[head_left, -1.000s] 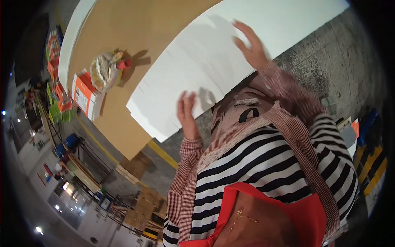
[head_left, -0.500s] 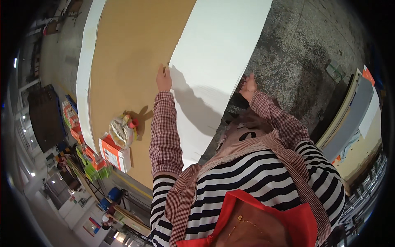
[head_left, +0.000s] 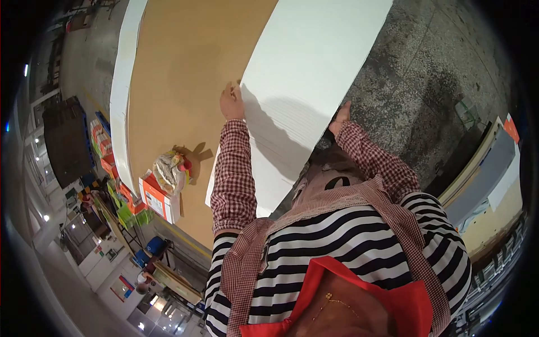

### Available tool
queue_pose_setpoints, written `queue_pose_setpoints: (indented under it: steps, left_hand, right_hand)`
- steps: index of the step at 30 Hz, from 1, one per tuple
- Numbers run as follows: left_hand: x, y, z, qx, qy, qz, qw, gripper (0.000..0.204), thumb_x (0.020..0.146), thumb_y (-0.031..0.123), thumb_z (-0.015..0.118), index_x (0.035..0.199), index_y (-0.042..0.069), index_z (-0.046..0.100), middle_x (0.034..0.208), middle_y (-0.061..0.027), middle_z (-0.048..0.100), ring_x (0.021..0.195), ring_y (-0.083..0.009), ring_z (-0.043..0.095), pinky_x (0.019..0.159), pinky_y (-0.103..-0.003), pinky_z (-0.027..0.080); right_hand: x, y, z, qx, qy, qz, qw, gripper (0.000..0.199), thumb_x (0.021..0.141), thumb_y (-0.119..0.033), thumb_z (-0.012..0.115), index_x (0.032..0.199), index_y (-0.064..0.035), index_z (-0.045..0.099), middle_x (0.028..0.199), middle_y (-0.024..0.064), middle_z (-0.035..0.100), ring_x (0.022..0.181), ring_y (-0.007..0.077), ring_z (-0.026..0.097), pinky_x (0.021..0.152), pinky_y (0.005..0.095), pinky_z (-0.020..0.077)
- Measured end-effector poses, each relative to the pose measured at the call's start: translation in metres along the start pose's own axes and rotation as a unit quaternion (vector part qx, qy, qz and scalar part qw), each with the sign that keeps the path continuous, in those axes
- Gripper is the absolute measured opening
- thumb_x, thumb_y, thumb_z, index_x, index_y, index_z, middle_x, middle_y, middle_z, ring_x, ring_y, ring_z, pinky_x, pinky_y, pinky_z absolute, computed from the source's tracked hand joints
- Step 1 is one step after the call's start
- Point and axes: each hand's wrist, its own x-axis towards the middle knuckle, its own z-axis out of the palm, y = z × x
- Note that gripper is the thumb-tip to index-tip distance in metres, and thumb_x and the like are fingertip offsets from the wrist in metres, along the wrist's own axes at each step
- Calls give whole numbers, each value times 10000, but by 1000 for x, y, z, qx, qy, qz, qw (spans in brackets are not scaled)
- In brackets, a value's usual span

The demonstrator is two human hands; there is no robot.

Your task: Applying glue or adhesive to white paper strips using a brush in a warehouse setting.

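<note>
Where the white board (head_left: 303, 84) lies: flat, half on the brown tabletop (head_left: 185, 73), its right part out over the concrete floor (head_left: 426, 73).
Left hand (head_left: 231, 104): closed on the board's left edge.
Right hand (head_left: 340, 118): clasps the board's right edge, its fingers seemingly tucked under.
Step, as I judge it: positioning the board, held by both sides.
Next move calls for: an even two-handed hold, since a wide board tips easily.
Left of the board: an orange-and-white box (head_left: 159, 199) and a wrapped bundle (head_left: 168, 171).

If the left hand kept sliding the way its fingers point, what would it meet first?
The left hand grips the white board's left edge, fingers pointing along it; ahead lies only that edge and the brown tabletop. The way looks free, though depth is unclear.
</note>
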Motion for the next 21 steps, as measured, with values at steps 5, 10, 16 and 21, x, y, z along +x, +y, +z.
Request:
queue_pose_setpoints:
  steps: [5,10,16,21]
  left_hand:
    - [11,16,2,33,-88,8,996,331,875,228,559,1129,19,595,959,-181,609,895,-323,587,796,-403,465]
    - [-32,22,-34,20,32,11,999,441,868,143,580,1278,28,464,1201,-225,488,1109,-370,466,928,-423,391]
    - [-193,13,-83,111,43,-21,993,649,815,142,657,1372,25,345,1398,-223,313,1285,-390,313,1052,-467,272]
    - [-289,17,-106,161,-67,-46,984,852,768,341,711,1424,56,247,1464,-227,209,1351,-399,208,1081,-514,204]
  right_hand:
    - [16,-3,-16,-32,-42,-9,999,784,906,-663,170,1403,-77,321,1409,152,388,1266,317,411,1044,468,340]
    - [-5,-42,-65,-222,112,-36,968,607,926,-468,454,1377,-76,342,1307,149,456,1162,264,466,1037,438,326]
    - [-11,-129,-125,-342,26,-83,936,382,870,-230,620,1194,-49,532,1133,94,571,969,207,562,870,328,442]
    - [-46,-118,-66,-541,-52,-382,748,222,844,-77,642,1059,-25,623,1016,66,615,806,154,605,721,251,491]
